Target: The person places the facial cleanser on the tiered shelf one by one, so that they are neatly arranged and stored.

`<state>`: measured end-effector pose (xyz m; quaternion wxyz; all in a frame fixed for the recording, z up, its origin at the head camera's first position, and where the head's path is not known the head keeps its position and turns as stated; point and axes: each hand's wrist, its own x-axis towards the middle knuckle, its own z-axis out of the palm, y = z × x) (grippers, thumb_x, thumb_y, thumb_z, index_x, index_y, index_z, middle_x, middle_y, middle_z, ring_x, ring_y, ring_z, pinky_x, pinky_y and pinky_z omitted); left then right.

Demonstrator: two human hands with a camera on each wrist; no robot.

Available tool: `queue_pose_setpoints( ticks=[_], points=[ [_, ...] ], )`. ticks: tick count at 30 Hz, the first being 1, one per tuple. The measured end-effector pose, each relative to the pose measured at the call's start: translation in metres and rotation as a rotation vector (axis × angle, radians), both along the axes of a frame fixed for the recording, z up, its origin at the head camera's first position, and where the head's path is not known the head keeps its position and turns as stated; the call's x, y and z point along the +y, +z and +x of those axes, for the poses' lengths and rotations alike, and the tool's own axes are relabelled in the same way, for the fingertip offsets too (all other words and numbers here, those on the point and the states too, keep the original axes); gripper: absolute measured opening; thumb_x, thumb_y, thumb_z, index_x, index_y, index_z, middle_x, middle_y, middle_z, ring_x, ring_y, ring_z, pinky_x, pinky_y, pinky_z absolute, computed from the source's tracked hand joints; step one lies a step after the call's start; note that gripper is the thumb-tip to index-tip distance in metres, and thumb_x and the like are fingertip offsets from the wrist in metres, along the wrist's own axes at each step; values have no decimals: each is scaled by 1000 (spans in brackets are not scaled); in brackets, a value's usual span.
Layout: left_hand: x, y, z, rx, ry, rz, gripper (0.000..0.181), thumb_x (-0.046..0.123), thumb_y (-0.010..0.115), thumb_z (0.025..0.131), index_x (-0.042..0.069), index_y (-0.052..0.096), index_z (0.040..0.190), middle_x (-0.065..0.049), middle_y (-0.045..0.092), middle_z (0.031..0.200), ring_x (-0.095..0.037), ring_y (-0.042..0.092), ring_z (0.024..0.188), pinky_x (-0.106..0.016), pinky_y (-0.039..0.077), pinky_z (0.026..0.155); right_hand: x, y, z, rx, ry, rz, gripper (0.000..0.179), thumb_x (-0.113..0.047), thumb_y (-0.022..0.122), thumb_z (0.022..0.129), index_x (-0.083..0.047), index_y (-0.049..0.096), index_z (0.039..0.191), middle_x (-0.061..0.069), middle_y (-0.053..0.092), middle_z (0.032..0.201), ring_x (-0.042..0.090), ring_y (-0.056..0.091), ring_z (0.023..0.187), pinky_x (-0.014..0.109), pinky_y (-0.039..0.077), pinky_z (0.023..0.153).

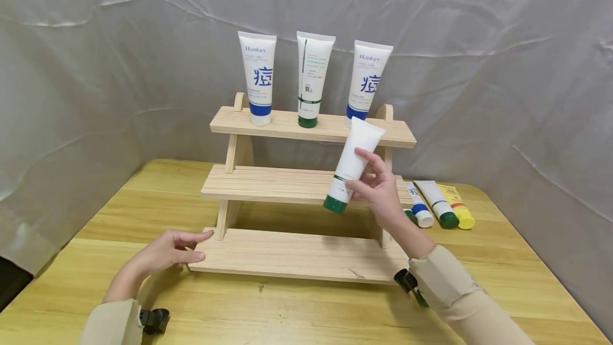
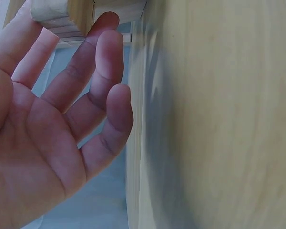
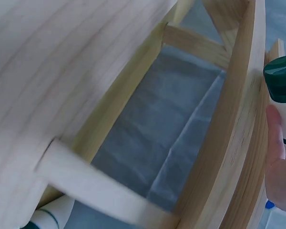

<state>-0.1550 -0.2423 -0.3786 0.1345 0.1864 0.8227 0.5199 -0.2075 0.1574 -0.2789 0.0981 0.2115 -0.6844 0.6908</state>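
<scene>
My right hand (image 1: 378, 190) holds a white tube with a green cap (image 1: 351, 164), tilted cap-down, in front of the middle and top steps of a three-tier wooden rack (image 1: 297, 252). In the right wrist view the tube's green cap (image 3: 281, 78) shows at the right edge beside the thumb. At the left end of the bottom step, my left hand (image 1: 167, 252) grips the board's corner; its wooden end (image 2: 64, 19) sits among the fingers in the left wrist view. On the top step stand a blue-banded tube (image 1: 261, 79), a green-capped tube (image 1: 313, 79) and another blue-banded tube (image 1: 369, 79).
Right of the rack, several tubes lie on the wooden table (image 1: 287, 313): a blue-and-white one (image 1: 421, 212), a green-capped one (image 1: 438, 204) and a yellow one (image 1: 457, 206), with another green cap partly hidden. Grey cloth (image 1: 431, 4) hangs behind and at both sides.
</scene>
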Motion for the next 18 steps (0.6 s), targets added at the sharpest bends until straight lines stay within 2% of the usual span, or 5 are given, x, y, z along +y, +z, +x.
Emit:
queue_pose_setpoints(
  ticks=[4, 12, 18],
  points=[
    [-1, 0, -1, -7, 7, -5, 55, 15, 64, 83, -5, 40, 129, 2, 35, 62, -7, 35, 55, -26, 40, 48, -12, 0, -4, 20, 21, 2, 56, 11, 55, 80, -4, 38, 131, 8, 38, 127, 24, 53, 96, 33, 52, 60],
    [0, 1, 0, -6, 7, -12, 55, 15, 64, 82, -5, 41, 128, 0, 34, 64, -6, 35, 55, -26, 40, 48, -41, 4, -11, 66, 71, -26, 55, 14, 54, 79, 0, 38, 130, 13, 40, 126, 29, 54, 95, 32, 52, 59],
    [-1, 0, 0, -3, 21, -26, 56, 16, 65, 82, -5, 42, 128, -1, 46, 65, -6, 37, 56, -26, 41, 48, -62, 8, -18, 135, 58, 22, 54, 13, 56, 77, -1, 42, 128, 12, 40, 127, 32, 54, 96, 34, 52, 64]
  ],
)
